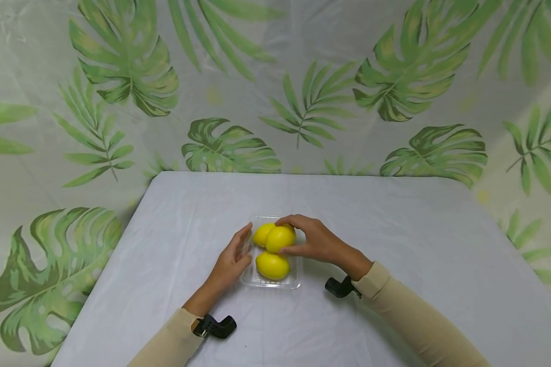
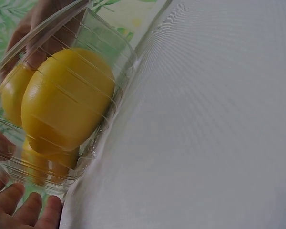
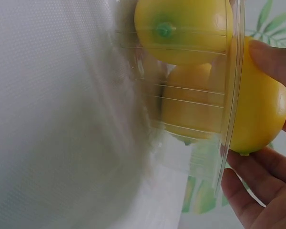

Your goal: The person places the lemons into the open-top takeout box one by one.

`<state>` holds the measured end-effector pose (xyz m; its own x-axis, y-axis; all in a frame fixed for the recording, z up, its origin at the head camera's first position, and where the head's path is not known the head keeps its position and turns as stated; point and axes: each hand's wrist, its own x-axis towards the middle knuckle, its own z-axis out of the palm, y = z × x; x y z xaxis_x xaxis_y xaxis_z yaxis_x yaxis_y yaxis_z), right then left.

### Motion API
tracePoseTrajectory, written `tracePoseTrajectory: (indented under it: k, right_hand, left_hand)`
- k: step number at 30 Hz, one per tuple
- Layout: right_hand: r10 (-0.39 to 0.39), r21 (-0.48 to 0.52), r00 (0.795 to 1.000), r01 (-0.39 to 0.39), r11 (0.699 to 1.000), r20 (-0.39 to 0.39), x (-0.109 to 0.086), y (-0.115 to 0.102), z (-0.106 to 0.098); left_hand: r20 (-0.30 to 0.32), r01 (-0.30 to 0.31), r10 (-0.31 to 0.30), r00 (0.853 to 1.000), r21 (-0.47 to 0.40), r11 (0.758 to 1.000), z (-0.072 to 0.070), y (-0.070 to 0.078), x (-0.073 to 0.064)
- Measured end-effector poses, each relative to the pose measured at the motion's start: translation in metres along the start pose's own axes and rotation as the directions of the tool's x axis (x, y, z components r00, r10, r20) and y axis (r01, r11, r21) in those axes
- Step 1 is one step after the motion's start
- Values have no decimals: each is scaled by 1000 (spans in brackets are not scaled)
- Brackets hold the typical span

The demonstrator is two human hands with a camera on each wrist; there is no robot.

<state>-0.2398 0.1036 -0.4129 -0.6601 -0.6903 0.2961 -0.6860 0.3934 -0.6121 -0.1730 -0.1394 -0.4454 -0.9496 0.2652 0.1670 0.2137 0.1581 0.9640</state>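
A clear plastic container [image 1: 295,281] with a ribbed wall stands on the table with yellow lemons in it. One lemon [image 1: 272,266] lies toward the near end, another [image 1: 260,235] toward the far left corner. My right hand [image 1: 321,240] grips a third lemon [image 3: 260,105] between thumb and fingers, above the container's rim and partly over the far left lemon. My left hand [image 1: 229,262] is at the container's left side, fingers loosely extended along the wall. In the left wrist view its fingertips [image 2: 28,207] are close to the clear plastic; whether they touch it is hard to tell.
A white cloth [image 1: 395,244] covers the table, whose back edge meets a leaf-patterned curtain [image 1: 312,102]. Black wrist-worn devices sit at the left cuff [image 1: 216,326] and the right cuff [image 1: 340,287], low over the cloth.
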Motion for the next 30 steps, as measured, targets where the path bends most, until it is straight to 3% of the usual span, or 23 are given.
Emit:
tracePoseTrajectory:
  k: [21, 24, 30]
  right_hand:
    - [-24, -37, 995, 27, 999, 94, -8, 2, -5]
    - [-35, -35, 996, 38, 999, 83, -9, 2, -6]
    - [-32, -23, 998, 34, 999, 61, -14, 0, -10]
  left_hand:
    - [29, 5, -5, 1000, -5, 1000, 1, -1, 2]
    - [31, -3, 4, 1000, -22, 1000, 2, -6, 3]
    - [45, -39, 39, 998, -5, 999, 3, -31, 7]
